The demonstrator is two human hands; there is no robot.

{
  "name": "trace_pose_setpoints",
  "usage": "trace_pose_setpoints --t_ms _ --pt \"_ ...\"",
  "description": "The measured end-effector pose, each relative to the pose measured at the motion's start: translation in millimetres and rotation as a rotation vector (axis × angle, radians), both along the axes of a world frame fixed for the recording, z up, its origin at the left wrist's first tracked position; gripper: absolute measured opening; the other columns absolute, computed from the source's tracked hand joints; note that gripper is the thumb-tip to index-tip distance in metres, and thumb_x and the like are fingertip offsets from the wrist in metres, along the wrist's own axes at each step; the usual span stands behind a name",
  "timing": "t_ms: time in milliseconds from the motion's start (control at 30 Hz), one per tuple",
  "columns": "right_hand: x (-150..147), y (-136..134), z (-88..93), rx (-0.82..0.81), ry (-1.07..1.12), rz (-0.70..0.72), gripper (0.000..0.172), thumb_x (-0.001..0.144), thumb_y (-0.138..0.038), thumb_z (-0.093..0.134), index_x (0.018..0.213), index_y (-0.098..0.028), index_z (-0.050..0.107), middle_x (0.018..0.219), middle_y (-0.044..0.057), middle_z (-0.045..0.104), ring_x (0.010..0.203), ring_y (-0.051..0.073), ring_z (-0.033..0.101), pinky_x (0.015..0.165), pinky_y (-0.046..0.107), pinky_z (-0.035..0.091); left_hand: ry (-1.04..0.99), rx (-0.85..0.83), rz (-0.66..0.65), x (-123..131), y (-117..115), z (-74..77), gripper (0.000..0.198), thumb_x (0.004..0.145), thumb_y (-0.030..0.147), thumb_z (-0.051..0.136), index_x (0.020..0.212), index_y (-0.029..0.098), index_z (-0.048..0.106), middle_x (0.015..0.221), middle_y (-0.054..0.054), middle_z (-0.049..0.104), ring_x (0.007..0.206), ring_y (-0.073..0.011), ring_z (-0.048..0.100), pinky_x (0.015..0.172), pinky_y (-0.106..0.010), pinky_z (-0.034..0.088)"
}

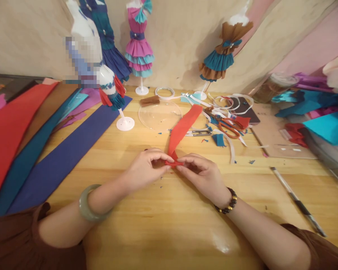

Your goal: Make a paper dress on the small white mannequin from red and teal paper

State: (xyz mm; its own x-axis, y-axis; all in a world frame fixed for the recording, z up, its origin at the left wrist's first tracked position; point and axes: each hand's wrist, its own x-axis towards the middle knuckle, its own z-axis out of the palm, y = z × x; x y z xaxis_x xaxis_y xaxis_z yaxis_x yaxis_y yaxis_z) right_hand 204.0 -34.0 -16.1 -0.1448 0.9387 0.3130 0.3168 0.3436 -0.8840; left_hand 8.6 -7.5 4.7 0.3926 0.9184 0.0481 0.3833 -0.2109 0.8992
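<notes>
A long red crepe paper strip (183, 129) stretches away from my fingers across the wooden table. Its near end is gathered into small tight folds. My left hand (146, 167) pinches the left side of these folds between thumb and fingers. On the other side, my right hand (201, 172) pinches the same folded end, so the two sets of fingertips nearly meet. Just beyond, the strip's far end lies by a pair of small thread snips (199, 132) and orange-handled scissors (229, 127).
Several mini mannequins in paper dresses, one pink and blue (139, 48), stand along the wall. Blue paper (70, 150) and other coloured sheets lie left. A clear plastic disc (154, 116), a tape roll (165, 92) and scraps lie ahead. A pen (298, 202) and cardboard (281, 135) are right.
</notes>
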Motion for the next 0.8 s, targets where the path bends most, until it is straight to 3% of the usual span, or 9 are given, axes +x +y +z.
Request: trace_pose_setpoints --t_ms 533,667,800 --pt "2.8 0.3 0.5 -0.047 -0.024 -0.037 0.010 0.084 -0.027 0.068 0.086 -0.019 0.074 0.077 0.004 0.070 0.065 0.014 0.061 0.059 0.027 0.050 -0.036 -0.045 0.028 -2.0 2.8 2.3 0.010 0.081 0.022 0.066 0.080 0.018 0.075 0.079 -0.003 0.073 0.072 -0.0143 0.065 0.066 -0.025 0.051" --pt "3.0 0.4 -0.1 -0.040 -0.023 -0.028 0.009 0.085 -0.027 0.068 0.086 -0.020 0.073 0.080 0.005 0.071 0.069 0.015 0.063 0.062 0.028 0.051 -0.039 0.013 0.001 -2.3 3.2 3.2 0.010 0.081 0.020 0.066 0.076 0.018 0.074 0.077 -0.002 0.069 0.071 -0.0131 0.063 0.066 -0.024 0.049" --pt "2.7 0.8 -1.0 -0.024 -0.030 -0.012 0.009 0.086 -0.026 0.067 0.086 -0.020 0.073 0.082 0.006 0.072 0.074 0.017 0.065 0.065 0.029 0.052 -0.006 0.119 -0.029 -1.8 1.8 -0.3 0.012 0.080 0.022 0.070 0.090 0.019 0.075 0.084 -0.002 0.069 0.075 -0.0136 0.061 0.067 -0.025 0.049"
